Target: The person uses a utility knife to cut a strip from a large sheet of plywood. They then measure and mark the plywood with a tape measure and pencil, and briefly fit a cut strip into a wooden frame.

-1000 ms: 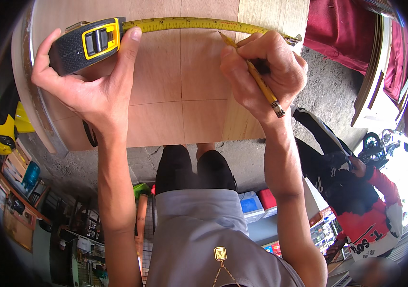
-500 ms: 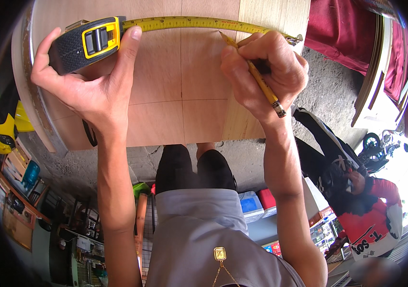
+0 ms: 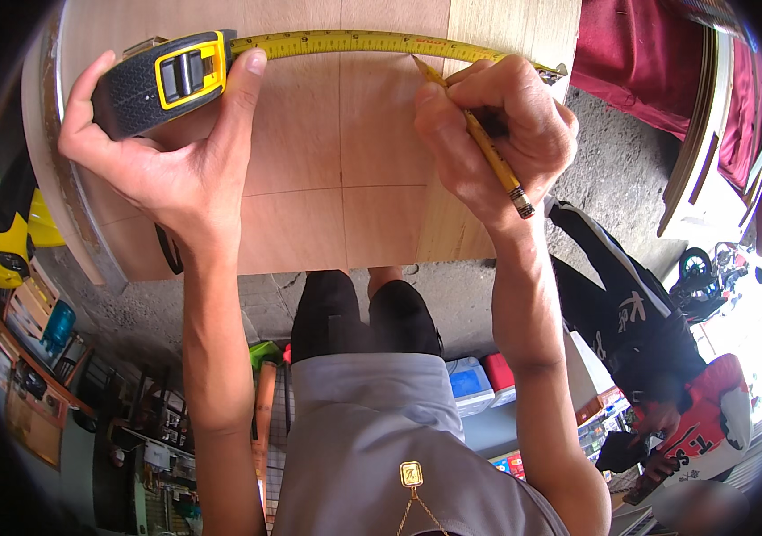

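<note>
My left hand [image 3: 171, 174] is closed around a black and yellow tape measure [image 3: 166, 82], its thumb lying by the mouth where the blade comes out. The yellow blade [image 3: 354, 42] runs rightward across a wooden board [image 3: 296, 134], its metal hook end at the board's right edge. In my right hand [image 3: 506, 134] is a yellow pencil [image 3: 491, 156], pinched with the eraser end toward me. The pencil's tip touches or hovers just at the near edge of the blade; which one I cannot tell. Thin pencil lines cross on the board's surface.
Dark red cloth [image 3: 635, 71] and stacked boards [image 3: 711, 134] lie to the right. Another person in a red and white top [image 3: 711, 402] is at the lower right, holding something dark. A yellow object [image 3: 1, 246] stands at the left, beyond the board's edge. Grey concrete floor [image 3: 604, 147] surrounds the board.
My hands, the tape measure and the pencil have hardly moved. The pencil tip has shifted very slightly to the right. At the lower right the other person has changed posture.
</note>
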